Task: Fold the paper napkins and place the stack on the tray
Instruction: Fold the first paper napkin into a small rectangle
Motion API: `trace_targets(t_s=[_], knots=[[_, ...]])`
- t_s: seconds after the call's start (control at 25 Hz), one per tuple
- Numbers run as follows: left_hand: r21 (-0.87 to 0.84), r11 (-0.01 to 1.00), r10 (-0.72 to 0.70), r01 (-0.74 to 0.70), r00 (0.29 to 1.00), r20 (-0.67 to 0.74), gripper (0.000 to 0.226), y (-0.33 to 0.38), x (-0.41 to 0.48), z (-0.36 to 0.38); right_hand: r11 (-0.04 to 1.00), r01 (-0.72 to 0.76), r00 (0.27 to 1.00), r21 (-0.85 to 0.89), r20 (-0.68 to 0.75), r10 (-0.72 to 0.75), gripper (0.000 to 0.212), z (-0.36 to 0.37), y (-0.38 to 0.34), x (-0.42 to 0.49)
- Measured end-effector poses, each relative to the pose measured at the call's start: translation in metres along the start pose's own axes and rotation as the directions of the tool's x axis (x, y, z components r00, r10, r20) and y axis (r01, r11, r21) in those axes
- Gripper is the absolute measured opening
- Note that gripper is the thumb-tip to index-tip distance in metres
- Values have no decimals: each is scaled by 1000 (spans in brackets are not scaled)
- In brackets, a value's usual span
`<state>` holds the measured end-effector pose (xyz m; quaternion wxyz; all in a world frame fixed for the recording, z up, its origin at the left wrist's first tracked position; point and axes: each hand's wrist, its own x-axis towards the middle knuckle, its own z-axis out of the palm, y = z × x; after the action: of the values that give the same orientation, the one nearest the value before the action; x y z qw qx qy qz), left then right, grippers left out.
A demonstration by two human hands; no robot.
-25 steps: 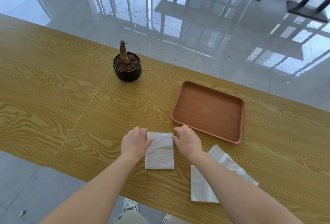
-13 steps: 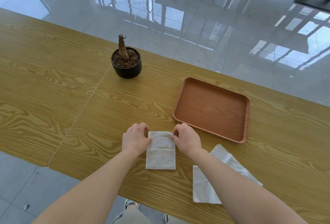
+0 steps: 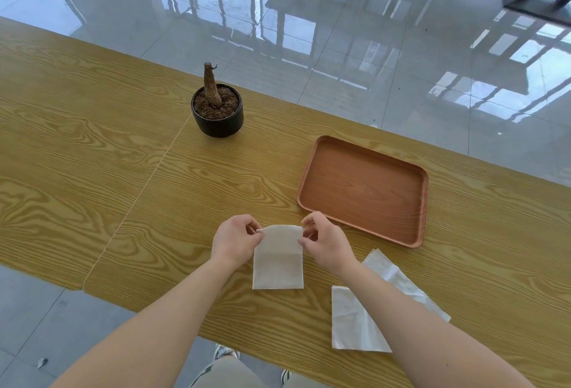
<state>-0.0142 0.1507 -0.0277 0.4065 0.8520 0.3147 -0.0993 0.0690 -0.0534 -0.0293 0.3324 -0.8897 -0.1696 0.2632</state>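
A white paper napkin (image 3: 278,259) lies near the table's front edge, its far edge lifted off the wood. My left hand (image 3: 234,241) pinches the far left corner and my right hand (image 3: 326,241) pinches the far right corner. More white napkins (image 3: 355,322) lie loosely to the right, partly hidden under my right forearm. The brown tray (image 3: 364,190) sits beyond my right hand, with nothing in it.
A black pot (image 3: 217,115) with soil and a bare stem stands at the back, left of the tray. The wooden table (image 3: 92,171) has a seam running diagonally left of my hands. Beyond the far edge is shiny tiled floor.
Both hands went from pressing the napkin flat to pinching its far corners and lifting that edge up. The view also shifted slightly.
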Motion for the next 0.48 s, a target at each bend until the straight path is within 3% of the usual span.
trace_targets(t_s=[0.08, 0.16, 0.36, 0.48], knots=[[-27, 999, 41, -41, 999, -7, 17, -1, -6, -1, 1000, -1, 1000, 14, 23, 1, 49, 0, -2, -2], [-48, 995, 85, -86, 996, -19, 19, -3, -12, 0, 1000, 2, 998, 18, 56, -3, 56, 0, -5, -4], [-55, 984, 165, -168, 985, -44, 25, -16, -31, 1, 988, 120, 991, -101, 75, -113, 9, 0, -6, -15], [-21, 976, 216, -216, 976, -33, 28, -22, -45, 3, 966, 189, 980, -176, 92, -175, 6, 4, -2, -30]])
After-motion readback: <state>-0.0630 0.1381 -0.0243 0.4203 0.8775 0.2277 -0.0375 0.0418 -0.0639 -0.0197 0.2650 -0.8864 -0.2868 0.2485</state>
